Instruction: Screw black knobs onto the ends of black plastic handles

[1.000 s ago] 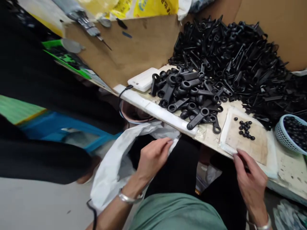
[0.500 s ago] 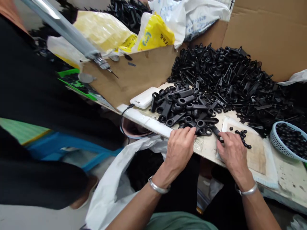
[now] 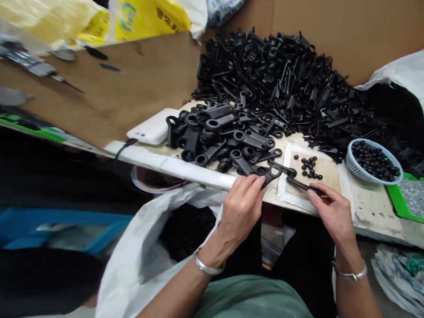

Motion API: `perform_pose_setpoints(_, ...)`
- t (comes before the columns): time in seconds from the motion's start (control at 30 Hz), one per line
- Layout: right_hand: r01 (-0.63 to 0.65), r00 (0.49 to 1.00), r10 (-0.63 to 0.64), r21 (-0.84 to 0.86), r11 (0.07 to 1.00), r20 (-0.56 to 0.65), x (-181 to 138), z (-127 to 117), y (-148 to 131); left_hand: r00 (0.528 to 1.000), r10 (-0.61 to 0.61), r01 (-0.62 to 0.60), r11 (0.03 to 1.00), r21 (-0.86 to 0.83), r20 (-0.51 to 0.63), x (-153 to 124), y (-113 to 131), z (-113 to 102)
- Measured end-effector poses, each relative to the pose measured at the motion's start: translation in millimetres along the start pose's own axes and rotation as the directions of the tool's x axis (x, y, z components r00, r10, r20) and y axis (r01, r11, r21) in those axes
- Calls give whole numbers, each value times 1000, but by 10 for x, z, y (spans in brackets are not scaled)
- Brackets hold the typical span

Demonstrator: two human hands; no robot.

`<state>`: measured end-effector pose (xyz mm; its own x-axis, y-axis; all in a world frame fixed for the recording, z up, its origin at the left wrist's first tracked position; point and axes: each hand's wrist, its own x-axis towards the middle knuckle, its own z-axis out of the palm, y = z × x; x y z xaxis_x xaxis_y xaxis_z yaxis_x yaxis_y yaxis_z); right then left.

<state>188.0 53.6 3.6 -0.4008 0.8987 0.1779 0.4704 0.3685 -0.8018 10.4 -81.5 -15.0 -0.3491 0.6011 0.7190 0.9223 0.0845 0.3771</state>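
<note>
My left hand [image 3: 243, 205] is closed on a black plastic link with a ring end [image 3: 273, 172], which it holds at the table's front edge. My right hand [image 3: 335, 214] pinches the near end of a slim black plastic arm [image 3: 300, 184] over the white pad [image 3: 342, 194]. The far tip of that arm lies close to another black piece by the pad's left edge. Small black balls [image 3: 309, 165] lie loose on the pad. Just beyond my left hand spreads a pile of black ring-ended links [image 3: 220, 123].
A large heap of black parts [image 3: 265, 70] rises against the cardboard. On the right stand a light-blue basket of black balls [image 3: 356, 170] and a green tray [image 3: 395, 201]. A white power bank-like box [image 3: 154, 126] lies left. Below the edge hangs an open white sack [image 3: 132, 238].
My view has swung right and closer to the table. My left hand now has a ring-ended link lifted, and my right hand has moved over the pad's near edge with a slim arm.
</note>
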Motion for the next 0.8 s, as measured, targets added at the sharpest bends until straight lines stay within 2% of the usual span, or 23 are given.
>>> perform_pose_setpoints(0.07, -57, 998, 56, 38, 998, 11, -72, -84, 43, 999, -5, 6, 999, -45, 35, -13, 26, 54)
perform_pose_setpoints(0.1, -38, 999, 37, 29, 999, 10, -110, -125, 60, 998, -21, 26, 996, -81, 54, -16, 37, 75)
perform_pose_setpoints(0.17, 81, 996, -83, -40, 996, -41, -196, -205, 87, 988, -109, 128, 973, -193, 106, -16, 65, 102)
perform_pose_setpoints(0.23, 247, 952, -273, -179, 952, -135, -299, -273, 124, 941, -271, 330, 871, -363, 205, -8, 105, 112)
perform_pose_setpoints(0.27, 316, 913, -367, -263, 912, -176, -357, -295, 152, 892, -354, 449, 765, -462, 281, -1, 131, 116)
perform_pose_setpoints(0.33, 387, 831, -508, -422, 820, -227, -471, -298, 228, 763, -451, 643, 452, -618, 463, 18, 187, 127)
perform_pose_setpoints(0.4, 371, 795, -560, -541, 755, -235, -559, -248, 310, 661, -464, 716, 156, -680, 589, 44, 244, 151)
perform_pose_setpoints(0.43, 340, 799, -555, -588, 734, -232, -583, -210, 343, 628, -461, 724, 52, -688, 627, 60, 271, 167)
perform_pose_setpoints(0.5, 256, 836, -505, -661, 706, -216, -586, -137, 373, 583, -444, 723, -97, -684, 680, 97, 317, 206)
perform_pose_setpoints(0.57, 188, 875, -444, -709, 680, -194, -548, -96, 351, 547, -407, 721, -214, -659, 732, 139, 354, 246)
perform_pose_setpoints(0.63, 174, 889, -418, -711, 682, -184, -510, -97, 292, 518, -388, 714, -295, -635, 762, 179, 385, 276)
perform_pose_setpoints(0.7, 209, 889, -411, -619, 757, -203, -509, -113, 219, 504, -402, 698, -332, -635, 764, 206, 414, 294)
perform_pose_setpoints(0.77, 231, 914, -339, -400, 887, -223, -542, -106, 141, 505, -424, 675, -349, -650, 752, 214, 452, 302)
perform_pose_setpoints(0.8, 206, 942, -261, -250, 946, -213, -559, -86, 100, 508, -434, 663, -354, -659, 744, 211, 475, 305)
